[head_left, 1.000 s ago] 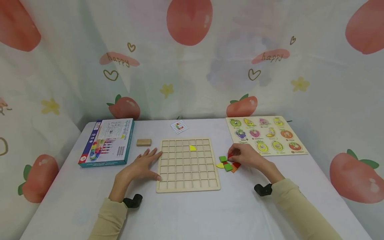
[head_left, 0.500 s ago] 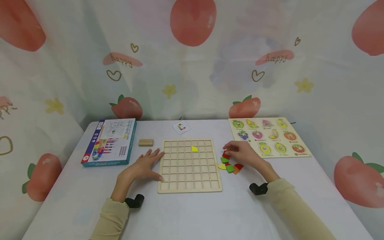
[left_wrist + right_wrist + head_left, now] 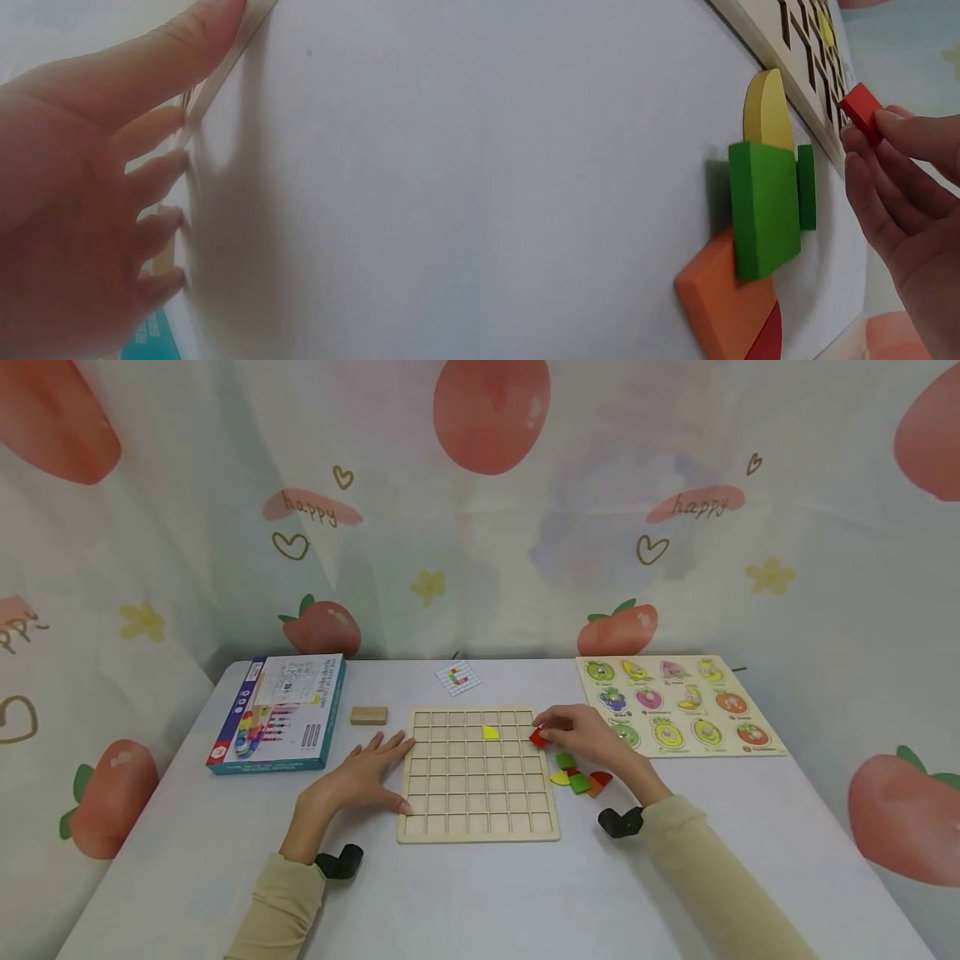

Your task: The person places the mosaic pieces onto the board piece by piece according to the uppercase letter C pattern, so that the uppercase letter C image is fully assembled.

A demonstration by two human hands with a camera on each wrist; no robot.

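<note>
A wooden grid board (image 3: pixel 458 766) lies on the white table, with a yellow quarter-round tile (image 3: pixel 491 732) in one of its upper cells. My left hand (image 3: pixel 352 785) rests at the board's left edge, fingers spread and thumb on the lower left rim. Over the right rim, near the upper corner, my right hand (image 3: pixel 592 739) pinches a red tile (image 3: pixel 861 111) between thumb and fingers. Just right of the board is a loose pile: a green tile (image 3: pixel 769 210) overlapping an orange tile (image 3: pixel 724 292), a yellow rounded tile (image 3: pixel 769 109), a second green tile (image 3: pixel 807 187) and red pieces.
At the back left lies a flat toy box (image 3: pixel 285 714), beside a small wooden block (image 3: pixel 368 716). Behind the board is a small pattern card (image 3: pixel 458 677). A fruit puzzle board (image 3: pixel 697 746) occupies the back right, close behind my right hand. A curtain hangs behind the table.
My right hand has lifted the red tile from the pile and carried it left and away from me, to the board's right rim. The left hand stays in place at the board's edge.
</note>
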